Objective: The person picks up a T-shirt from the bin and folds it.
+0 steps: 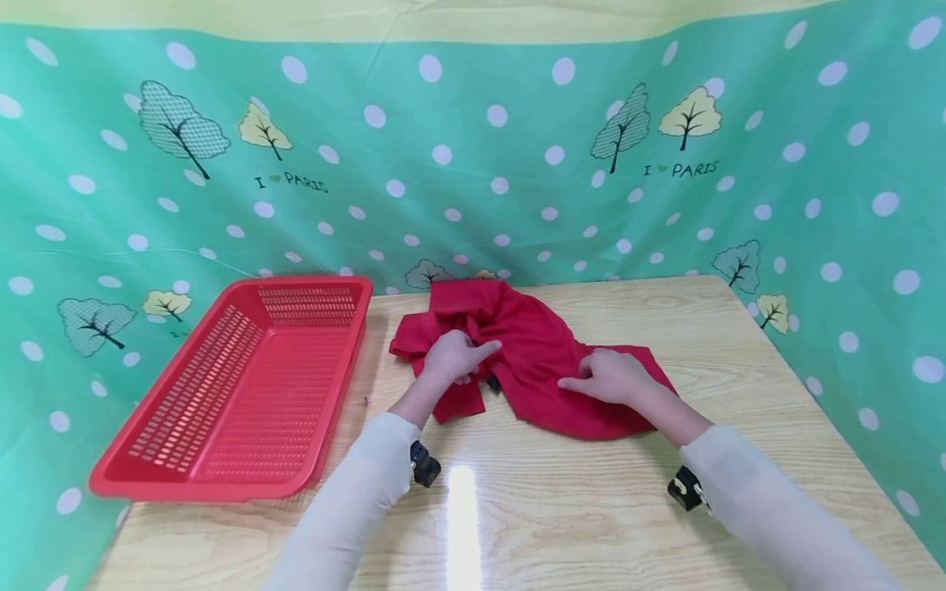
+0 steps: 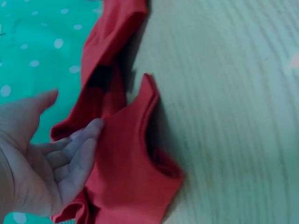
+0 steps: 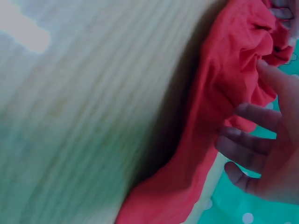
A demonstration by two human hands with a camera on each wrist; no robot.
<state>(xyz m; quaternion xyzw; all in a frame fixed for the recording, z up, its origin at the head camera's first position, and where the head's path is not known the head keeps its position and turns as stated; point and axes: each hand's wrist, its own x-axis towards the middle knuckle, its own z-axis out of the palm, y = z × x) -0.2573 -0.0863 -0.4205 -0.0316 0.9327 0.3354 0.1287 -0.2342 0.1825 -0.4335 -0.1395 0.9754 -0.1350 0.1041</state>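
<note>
A crumpled red garment (image 1: 528, 353) lies on the table, with a broad part toward the right and bunched folds at the left. Over those folds is my left hand (image 1: 452, 357), its thumb apart from loosely bent fingers. In the left wrist view, the fingertips of that hand (image 2: 51, 158) meet the red fabric (image 2: 126, 158) near a folded opening. My right hand (image 1: 609, 376) is over the right part of the garment. Its fingers are spread and relaxed in the right wrist view, close to the cloth (image 3: 201, 126). A small black patch (image 1: 493, 383) shows at the garment's front edge.
To the left stands a red plastic basket (image 1: 325, 460) with slotted walls. The pale wooden table (image 1: 562, 509) ends at a green dotted curtain (image 1: 473, 189) behind and on both sides. Light glares off the tabletop near the front.
</note>
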